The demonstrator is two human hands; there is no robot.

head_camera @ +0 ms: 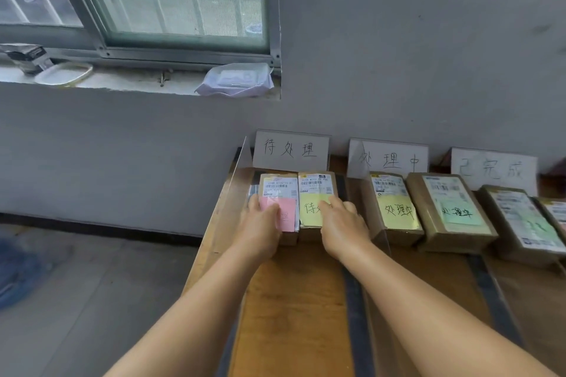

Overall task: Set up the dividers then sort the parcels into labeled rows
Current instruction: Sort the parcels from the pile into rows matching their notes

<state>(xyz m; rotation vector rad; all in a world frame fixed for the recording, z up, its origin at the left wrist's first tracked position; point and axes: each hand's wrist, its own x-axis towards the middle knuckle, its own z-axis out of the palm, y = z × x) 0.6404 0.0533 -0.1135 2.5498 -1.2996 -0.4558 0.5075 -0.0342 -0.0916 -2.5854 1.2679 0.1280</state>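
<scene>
Left hand [260, 229] and right hand [343, 228] rest on, perhaps grip, two parcels [298, 193].

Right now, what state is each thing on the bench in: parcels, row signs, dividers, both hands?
Left hand: resting on the pink-note parcel, fingers fairly straight.
Right hand: resting on the yellow-note parcel beside it.
Both parcels: flat, side by side, below the first sign.
Middle-row parcels: two, flat, below the second sign.
Third-row parcels: flat, partly cut off.
Signs: three, upright against the wall.
Clear divider: upright between the first two rows.
</scene>
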